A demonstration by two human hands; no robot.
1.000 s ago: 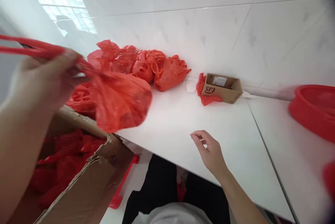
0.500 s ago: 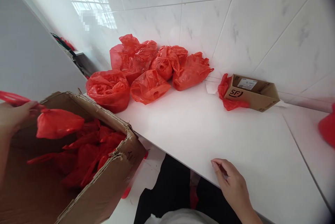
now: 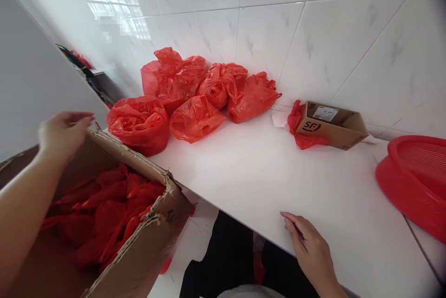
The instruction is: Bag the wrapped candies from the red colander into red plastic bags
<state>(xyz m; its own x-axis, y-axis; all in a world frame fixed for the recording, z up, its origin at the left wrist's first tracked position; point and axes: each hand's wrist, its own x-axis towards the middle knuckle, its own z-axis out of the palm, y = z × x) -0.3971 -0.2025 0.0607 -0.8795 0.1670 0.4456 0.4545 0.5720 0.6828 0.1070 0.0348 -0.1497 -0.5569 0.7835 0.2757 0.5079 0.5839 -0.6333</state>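
Red bags in carton; both hands unloaded

Small red bags [image 3: 108, 214] lie heaped inside the large carton [image 3: 139, 254]; I judge its walls keep them together. On my remote feed the left hand [image 3: 64, 134] hangs over the carton, thumb and fingers slightly parted, holding nothing. The right hand [image 3: 311, 247] is loosely curled by the edge of the desk [image 3: 226, 182], also bare, a gap at the thumb. Larger red bundles [image 3: 197, 119] sit back near the tiled wall [image 3: 272, 47], presumably for support. Farther right: small box [image 3: 334, 133], red basket [image 3: 390, 179].
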